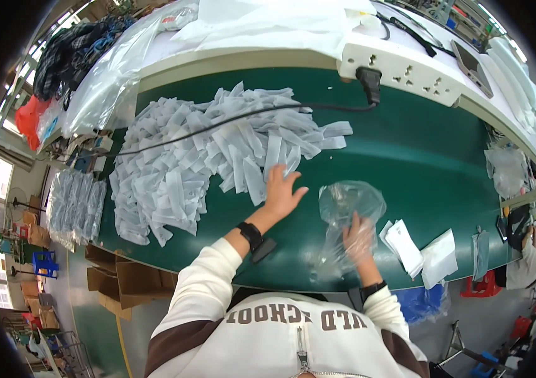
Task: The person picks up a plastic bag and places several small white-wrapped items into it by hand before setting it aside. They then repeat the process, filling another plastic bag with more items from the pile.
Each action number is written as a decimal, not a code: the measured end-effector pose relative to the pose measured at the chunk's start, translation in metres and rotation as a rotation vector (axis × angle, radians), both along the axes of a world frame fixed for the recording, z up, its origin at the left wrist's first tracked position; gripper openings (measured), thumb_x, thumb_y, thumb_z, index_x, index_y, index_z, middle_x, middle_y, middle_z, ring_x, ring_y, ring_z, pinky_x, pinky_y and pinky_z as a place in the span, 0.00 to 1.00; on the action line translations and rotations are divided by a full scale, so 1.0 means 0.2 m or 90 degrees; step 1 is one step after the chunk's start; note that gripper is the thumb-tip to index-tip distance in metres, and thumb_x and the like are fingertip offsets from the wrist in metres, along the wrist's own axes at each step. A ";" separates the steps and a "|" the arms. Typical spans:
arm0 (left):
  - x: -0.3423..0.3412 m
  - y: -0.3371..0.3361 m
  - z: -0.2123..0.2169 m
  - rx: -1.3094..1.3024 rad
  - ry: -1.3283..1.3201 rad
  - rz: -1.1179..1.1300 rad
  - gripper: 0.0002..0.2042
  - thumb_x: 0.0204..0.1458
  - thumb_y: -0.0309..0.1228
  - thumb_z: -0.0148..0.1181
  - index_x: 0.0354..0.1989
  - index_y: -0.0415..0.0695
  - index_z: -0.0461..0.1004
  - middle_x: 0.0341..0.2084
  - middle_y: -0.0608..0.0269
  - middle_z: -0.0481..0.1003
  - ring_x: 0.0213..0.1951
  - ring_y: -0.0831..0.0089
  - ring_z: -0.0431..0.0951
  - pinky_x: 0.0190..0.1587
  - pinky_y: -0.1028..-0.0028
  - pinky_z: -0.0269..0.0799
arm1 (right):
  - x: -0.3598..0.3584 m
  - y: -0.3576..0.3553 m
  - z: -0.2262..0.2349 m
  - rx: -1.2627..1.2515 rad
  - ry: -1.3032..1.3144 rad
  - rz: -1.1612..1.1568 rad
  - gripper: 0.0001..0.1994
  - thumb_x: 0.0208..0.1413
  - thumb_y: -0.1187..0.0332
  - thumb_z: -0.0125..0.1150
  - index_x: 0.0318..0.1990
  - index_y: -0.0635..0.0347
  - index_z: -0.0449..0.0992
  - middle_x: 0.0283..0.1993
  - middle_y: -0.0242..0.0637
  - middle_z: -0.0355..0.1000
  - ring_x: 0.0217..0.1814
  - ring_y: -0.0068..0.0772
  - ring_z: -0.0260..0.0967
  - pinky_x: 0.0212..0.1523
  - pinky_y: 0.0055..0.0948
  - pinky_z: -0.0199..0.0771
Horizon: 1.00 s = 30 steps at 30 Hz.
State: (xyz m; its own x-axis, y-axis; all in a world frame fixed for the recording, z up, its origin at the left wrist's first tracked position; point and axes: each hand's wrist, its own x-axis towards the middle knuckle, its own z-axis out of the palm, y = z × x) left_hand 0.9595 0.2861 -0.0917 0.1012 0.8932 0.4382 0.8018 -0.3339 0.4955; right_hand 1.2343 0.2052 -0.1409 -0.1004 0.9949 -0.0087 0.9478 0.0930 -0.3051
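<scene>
A large heap of pale grey-white strips (pixel 173 145), thin and flat, covers the left half of the green tabletop. At the heap's near right edge is my left hand (pixel 283 194), fingers spread, its fingertips by the lowest strips and nothing gripped. A clear plastic bag (pixel 337 201) lies crumpled to the right of it. My right hand (pixel 359 239) is at this bag, its fingers seen through the film and holding it. Whether the hand is inside the bag or beneath it, I cannot tell.
A black cable (pixel 236 118) runs over the heap to a plug in the white power strip (pixel 400 74). Stacked white papers (pixel 403 247) and a white packet (pixel 439 258) lie right of the bag. Cardboard boxes (pixel 145 280) stand below the table's left edge. Another person (pixel 528 264) works at far right.
</scene>
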 end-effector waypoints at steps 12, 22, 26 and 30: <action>-0.21 0.28 -0.27 -0.106 0.198 -0.015 0.30 0.45 0.39 0.66 0.61 0.55 0.69 0.65 0.54 0.59 0.67 0.42 0.51 0.65 0.46 0.54 | 0.06 0.06 -0.03 -0.015 0.765 -0.151 0.35 0.60 0.60 0.62 0.71 0.60 0.53 0.43 0.39 0.74 0.40 0.30 0.75 0.36 0.30 0.77; -0.60 -0.36 -0.06 -0.167 0.249 -0.398 0.28 0.41 0.32 0.66 0.56 0.53 0.72 0.65 0.55 0.59 0.68 0.45 0.52 0.67 0.46 0.51 | -0.05 -0.01 0.20 -0.435 0.819 -0.054 0.20 0.60 0.66 0.59 0.57 0.65 0.70 0.38 0.39 0.78 0.36 0.27 0.77 0.36 0.25 0.75; -0.66 -0.52 -0.04 -0.124 0.250 -0.350 0.22 0.40 0.29 0.66 0.49 0.48 0.74 0.65 0.54 0.59 0.69 0.46 0.51 0.68 0.46 0.50 | -0.11 -0.05 0.46 -0.296 0.463 0.015 0.15 0.56 0.70 0.63 0.50 0.65 0.75 0.36 0.41 0.78 0.34 0.29 0.77 0.35 0.27 0.75; -0.68 -0.67 -0.15 -0.097 0.191 -0.306 0.16 0.40 0.26 0.65 0.41 0.43 0.74 0.63 0.52 0.61 0.69 0.46 0.52 0.68 0.47 0.50 | -0.41 -0.21 0.70 -0.245 0.331 0.325 0.14 0.53 0.71 0.65 0.47 0.62 0.77 0.37 0.42 0.75 0.33 0.38 0.76 0.36 0.32 0.75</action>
State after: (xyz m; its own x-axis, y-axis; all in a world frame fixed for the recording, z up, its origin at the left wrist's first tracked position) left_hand 0.8230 0.1526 -0.1208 0.6097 0.7675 0.1979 0.6909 -0.6370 0.3419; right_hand 1.1514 0.1628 -0.0013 -0.6246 0.7629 -0.1668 0.5458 0.2737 -0.7920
